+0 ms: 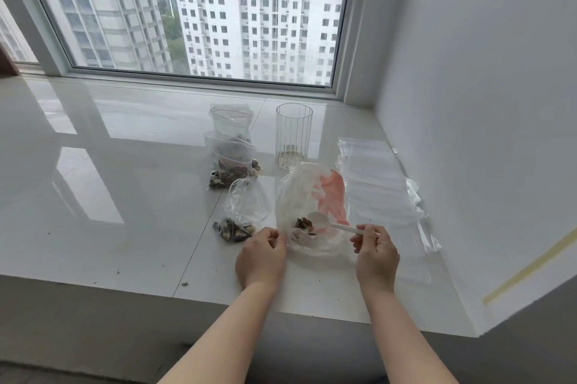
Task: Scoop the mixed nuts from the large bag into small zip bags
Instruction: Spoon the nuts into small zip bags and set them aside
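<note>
The large bag (307, 193), white plastic with an orange print, lies open on the white sill with a few mixed nuts (304, 224) inside it. My left hand (260, 254) pinches the bag's near left edge. My right hand (376, 251) grips the handle of a white plastic spoon (321, 219), whose bowl sits inside the bag beside the nuts. A small zip bag (246, 211) with nuts at its bottom stands just left of the large bag. Farther back stand several more small zip bags (232, 146) holding nuts.
A ribbed clear glass (293, 136) stands behind the large bag. A stack of flat empty zip bags (379, 183) lies at the right against the wall. The sill's front edge (187, 290) runs just below my hands. Crumbs dot the tile at left.
</note>
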